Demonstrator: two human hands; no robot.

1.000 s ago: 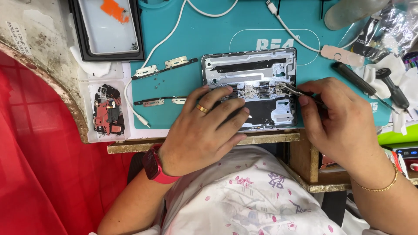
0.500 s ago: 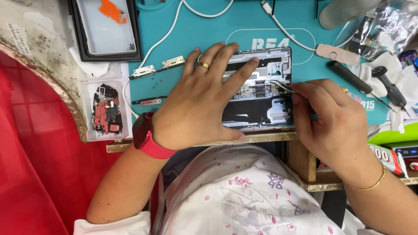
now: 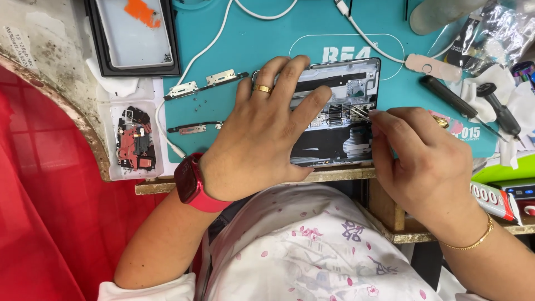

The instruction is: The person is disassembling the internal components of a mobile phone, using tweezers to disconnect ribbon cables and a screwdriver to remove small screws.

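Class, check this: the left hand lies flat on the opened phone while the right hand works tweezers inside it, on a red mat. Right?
Not quite. The head view shows the mat is teal, not red. The left hand does lie on the opened phone, and the right hand holds tweezers inside it.

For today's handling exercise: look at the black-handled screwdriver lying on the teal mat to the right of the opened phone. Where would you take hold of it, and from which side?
Probably the black handle of the screwdriver, pinched across its width from above. It lies flat on the teal mat, slanting down to the right, handle end upper left and clear of clutter. The thin shaft runs towards the right hand and offers little to grip.
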